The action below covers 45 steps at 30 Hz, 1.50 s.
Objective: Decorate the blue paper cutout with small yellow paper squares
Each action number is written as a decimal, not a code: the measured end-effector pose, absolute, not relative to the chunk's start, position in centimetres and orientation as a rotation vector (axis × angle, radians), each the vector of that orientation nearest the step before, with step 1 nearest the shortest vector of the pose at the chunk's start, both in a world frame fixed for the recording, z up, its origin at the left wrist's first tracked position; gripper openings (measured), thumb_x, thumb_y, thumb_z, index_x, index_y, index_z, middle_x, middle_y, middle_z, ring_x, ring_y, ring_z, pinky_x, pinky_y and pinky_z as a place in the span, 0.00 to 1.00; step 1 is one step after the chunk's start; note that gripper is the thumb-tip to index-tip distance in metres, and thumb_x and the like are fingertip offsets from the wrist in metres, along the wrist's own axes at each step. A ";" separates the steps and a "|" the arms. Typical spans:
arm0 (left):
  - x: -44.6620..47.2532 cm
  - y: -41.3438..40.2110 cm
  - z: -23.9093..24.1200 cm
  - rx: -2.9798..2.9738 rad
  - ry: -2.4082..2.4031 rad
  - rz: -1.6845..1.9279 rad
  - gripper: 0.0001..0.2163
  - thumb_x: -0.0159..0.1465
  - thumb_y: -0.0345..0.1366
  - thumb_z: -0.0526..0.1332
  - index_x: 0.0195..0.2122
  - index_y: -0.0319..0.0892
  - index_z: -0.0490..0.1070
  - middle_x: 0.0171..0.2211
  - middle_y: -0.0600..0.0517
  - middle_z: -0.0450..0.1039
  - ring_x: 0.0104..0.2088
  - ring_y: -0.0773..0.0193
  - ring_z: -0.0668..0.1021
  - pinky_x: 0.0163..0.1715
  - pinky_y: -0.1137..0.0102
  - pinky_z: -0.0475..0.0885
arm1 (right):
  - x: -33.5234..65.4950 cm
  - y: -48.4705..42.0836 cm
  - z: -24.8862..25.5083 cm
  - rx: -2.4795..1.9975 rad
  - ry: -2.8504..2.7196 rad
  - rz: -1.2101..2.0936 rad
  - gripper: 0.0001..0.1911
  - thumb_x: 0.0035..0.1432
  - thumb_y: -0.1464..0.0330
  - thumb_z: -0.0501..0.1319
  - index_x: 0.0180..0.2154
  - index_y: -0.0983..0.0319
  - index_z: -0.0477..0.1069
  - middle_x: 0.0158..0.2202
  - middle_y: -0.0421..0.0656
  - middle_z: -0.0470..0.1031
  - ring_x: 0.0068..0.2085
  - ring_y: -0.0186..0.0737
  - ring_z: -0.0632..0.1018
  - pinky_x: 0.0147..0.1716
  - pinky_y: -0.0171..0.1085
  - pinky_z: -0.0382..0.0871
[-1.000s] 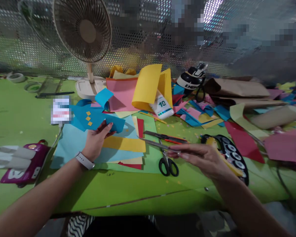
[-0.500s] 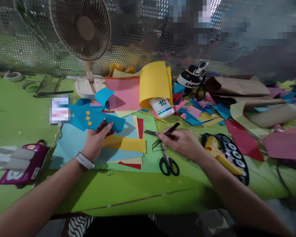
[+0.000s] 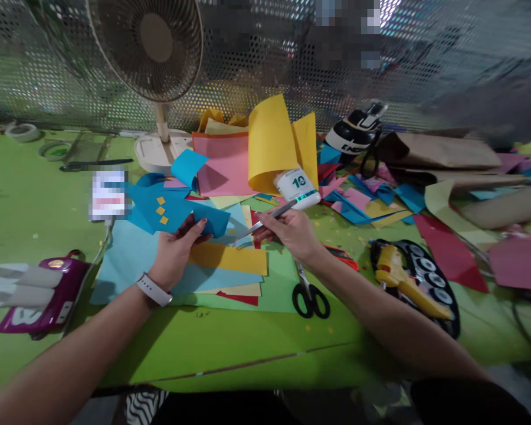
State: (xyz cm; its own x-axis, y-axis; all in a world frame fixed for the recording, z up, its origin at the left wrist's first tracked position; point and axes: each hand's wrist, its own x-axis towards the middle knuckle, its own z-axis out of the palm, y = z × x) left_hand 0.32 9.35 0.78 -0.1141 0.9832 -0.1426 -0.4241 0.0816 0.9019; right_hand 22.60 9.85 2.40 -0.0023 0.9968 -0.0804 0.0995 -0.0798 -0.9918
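In the head view my left hand (image 3: 177, 248) pinches a folded blue paper piece (image 3: 210, 219) between thumb and fingers. Three small yellow paper diamonds (image 3: 160, 211) lie in a row on its left part. My right hand (image 3: 289, 230) is closed around slim metal tweezers (image 3: 265, 223), their fine tip pointing down and left, close to the blue paper's right end. Below both hands lies a yellow paper strip (image 3: 230, 258) on a stack of coloured sheets (image 3: 128, 260). Black-handled scissors (image 3: 310, 300) rest under my right forearm, their blades partly hidden.
A fan (image 3: 161, 141) stands at the back left. A white bottle (image 3: 298, 186) leans by a rolled yellow sheet (image 3: 269, 144). Right of my forearm are an orange-red tool (image 3: 343, 257) and a yellow glue gun (image 3: 407, 286) on a black tray. A purple device (image 3: 48, 295) sits left.
My right hand has moved left and up with the tweezers, turning their tip toward the blue paper. The orange-red tool now shows beside my forearm. My left hand keeps its hold.
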 end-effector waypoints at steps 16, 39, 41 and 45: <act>0.3 9.4 0.7 0.736 1.051 1.394 0.15 0.43 0.38 0.76 0.30 0.40 0.76 0.40 0.50 0.76 0.39 0.59 0.79 0.40 0.62 0.80 | 23.0 9.9 1.9 -1.309 -1.230 1.173 0.23 0.46 0.50 0.70 0.29 0.64 0.73 0.23 0.44 0.79 0.22 0.37 0.79 0.15 0.28 0.63; 0.4 9.3 1.0 0.733 1.029 1.381 0.15 0.44 0.37 0.76 0.31 0.40 0.77 0.38 0.51 0.76 0.36 0.63 0.78 0.39 0.63 0.80 | 24.6 9.4 3.9 -1.385 -1.346 1.040 0.23 0.43 0.51 0.72 0.28 0.64 0.72 0.20 0.41 0.76 0.19 0.35 0.77 0.14 0.28 0.63; 0.4 9.3 1.0 0.729 1.023 1.382 0.15 0.44 0.36 0.76 0.31 0.40 0.77 0.38 0.52 0.76 0.35 0.65 0.78 0.39 0.64 0.80 | 24.6 9.6 3.5 -1.399 -1.337 1.069 0.24 0.44 0.50 0.71 0.28 0.64 0.71 0.21 0.42 0.77 0.20 0.35 0.77 0.15 0.28 0.63; 0.3 9.3 0.9 0.735 1.021 1.374 0.14 0.45 0.36 0.76 0.31 0.40 0.77 0.38 0.52 0.75 0.34 0.66 0.77 0.37 0.66 0.80 | 24.7 9.8 2.8 -1.377 -1.335 1.101 0.24 0.45 0.50 0.70 0.29 0.64 0.71 0.22 0.43 0.78 0.20 0.35 0.77 0.14 0.28 0.61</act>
